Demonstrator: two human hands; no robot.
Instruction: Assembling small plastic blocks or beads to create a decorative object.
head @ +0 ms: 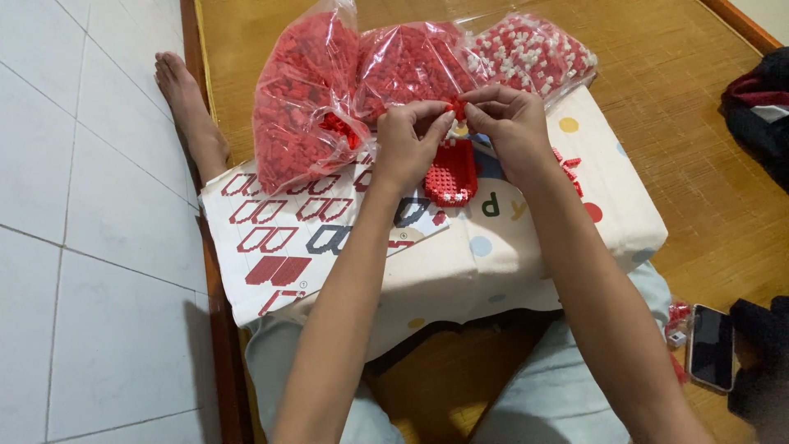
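Here, in the head view, a tiny red piece (457, 105) is pinched between the fingertips of the left hand (407, 144) and the right hand (511, 123). Most of the piece is hidden by the fingers, so its shape and the way it points cannot be told. Both hands are closed on it, thumb against finger.

Just below the grip, a red block build (451, 173) is seen lying on a box wrapped in spotted cloth (575, 218). Its long side runs away from the person, and its top end is covered by the hands.

Behind the grip, three clear bags are counted. Two bags of red bricks (300, 99) (411, 62) are filled with red only. One bag of red and white bricks (534, 53) is set to the right of the grip, and its top is cut off by the edge.

To the left of the grip and lower, one instruction sheet (279, 238) is spread out. A few loose red bricks (569, 168) are partly hidden beside the right wrist; they are too few and small to count well.

Far down on the right, one phone (712, 345) is laid on the woven mat (699, 164).
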